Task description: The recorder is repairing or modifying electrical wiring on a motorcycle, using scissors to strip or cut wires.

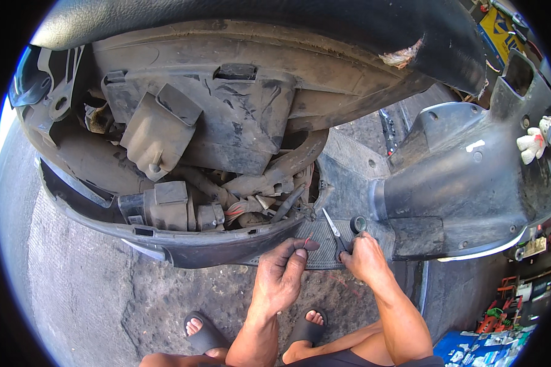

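Observation:
My left hand [281, 272] is closed in a pinch, a short thin red wire [308, 240] standing up between thumb and forefinger. The fingertips look dark with grime. To its right, my right hand [366, 258] is closed at the black handle of a pair of scissors [333, 226], whose blades point away from me over the ribbed footboard [382, 235] of a scooter. A roll of black tape [358, 224] lies just beyond the right hand's knuckles. Left of the hands, bundled wires [248, 208] show in the scooter's opened side; their ends are partly hidden.
The dusty scooter body [226, 116] and black seat [257, 18] fill the far side. A dark side panel [239, 244] edges the opening. The front leg shield [465, 177] rises at right, a small white plush toy [531, 145] hanging there. Rough concrete [183, 287] lies below.

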Tool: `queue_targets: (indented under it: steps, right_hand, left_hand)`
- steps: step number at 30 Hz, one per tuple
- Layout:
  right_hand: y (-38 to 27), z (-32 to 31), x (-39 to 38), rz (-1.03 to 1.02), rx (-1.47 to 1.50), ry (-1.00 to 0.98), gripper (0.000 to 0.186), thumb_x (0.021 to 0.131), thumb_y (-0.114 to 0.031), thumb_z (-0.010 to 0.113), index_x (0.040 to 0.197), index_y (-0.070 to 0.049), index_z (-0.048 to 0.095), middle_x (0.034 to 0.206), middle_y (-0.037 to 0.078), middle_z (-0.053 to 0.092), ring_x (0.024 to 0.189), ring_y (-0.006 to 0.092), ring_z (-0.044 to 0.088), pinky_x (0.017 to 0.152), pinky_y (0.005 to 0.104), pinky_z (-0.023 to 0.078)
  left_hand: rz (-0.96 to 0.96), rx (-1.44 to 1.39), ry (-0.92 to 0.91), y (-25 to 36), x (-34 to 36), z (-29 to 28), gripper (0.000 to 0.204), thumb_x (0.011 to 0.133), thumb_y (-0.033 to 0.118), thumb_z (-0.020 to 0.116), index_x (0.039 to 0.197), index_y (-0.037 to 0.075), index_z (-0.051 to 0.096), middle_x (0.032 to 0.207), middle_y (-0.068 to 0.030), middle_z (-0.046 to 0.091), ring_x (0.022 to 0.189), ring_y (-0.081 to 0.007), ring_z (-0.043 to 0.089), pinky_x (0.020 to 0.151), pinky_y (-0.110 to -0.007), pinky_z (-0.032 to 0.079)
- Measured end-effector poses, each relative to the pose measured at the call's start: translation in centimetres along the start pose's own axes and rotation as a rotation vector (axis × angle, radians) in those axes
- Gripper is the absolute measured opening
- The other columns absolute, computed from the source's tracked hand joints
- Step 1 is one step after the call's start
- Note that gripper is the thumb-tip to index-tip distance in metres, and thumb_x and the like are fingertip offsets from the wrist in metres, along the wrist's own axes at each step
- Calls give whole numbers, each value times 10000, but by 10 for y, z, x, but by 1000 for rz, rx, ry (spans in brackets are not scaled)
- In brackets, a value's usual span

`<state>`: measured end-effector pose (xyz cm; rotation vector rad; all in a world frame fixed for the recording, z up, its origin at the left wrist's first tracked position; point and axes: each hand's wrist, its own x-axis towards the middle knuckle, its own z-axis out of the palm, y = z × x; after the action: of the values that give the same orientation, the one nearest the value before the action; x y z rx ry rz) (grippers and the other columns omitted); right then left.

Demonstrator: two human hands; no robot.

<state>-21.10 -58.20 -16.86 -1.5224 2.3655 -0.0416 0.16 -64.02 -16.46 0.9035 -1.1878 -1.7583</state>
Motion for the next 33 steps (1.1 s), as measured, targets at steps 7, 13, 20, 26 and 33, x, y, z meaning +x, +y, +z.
queue_targets:
  steps: [7,13,20,26,33]
  right_hand:
    - [4,-13,5,112,70,-128,391,705,-185,835,770,166,676,879,387,644,829,492,686,777,511,561]
    - [7,-7,1,80,-18,-50,296,743,-199,799,776,85,720,766,284,670,787,426,695,740,464,531]
    - [-59,-50,6,-191,389,357,342,830,-154,758,1091,56,690,1039,230,684,964,370,684,850,419,552]
    - [-96,-48,23,-457,566,331,273,857,-129,729,1087,11,690,1105,176,672,1027,366,658,895,411,525]
    - [-96,-48,15,-509,503,451,196,833,-101,743,1014,-27,716,1053,126,680,986,319,653,885,435,489]
  left_hand:
    - [-7,76,6,4,-1,-4,238,998,112,530,1056,-34,708,710,37,537,655,-49,408,594,-221,334]
    - [14,90,36,5,-3,-2,235,1001,132,547,1035,-34,710,729,21,572,672,-52,431,617,-224,360]
    - [0,80,85,8,-7,-2,234,990,136,557,995,-39,712,771,0,619,722,-74,489,667,-239,406]
    - [140,114,132,10,-8,5,199,977,87,545,967,-34,703,646,-19,558,616,-81,476,568,-270,405]
    - [188,106,228,6,-12,9,177,981,98,572,1072,-34,645,644,-23,567,602,-71,478,559,-262,411]
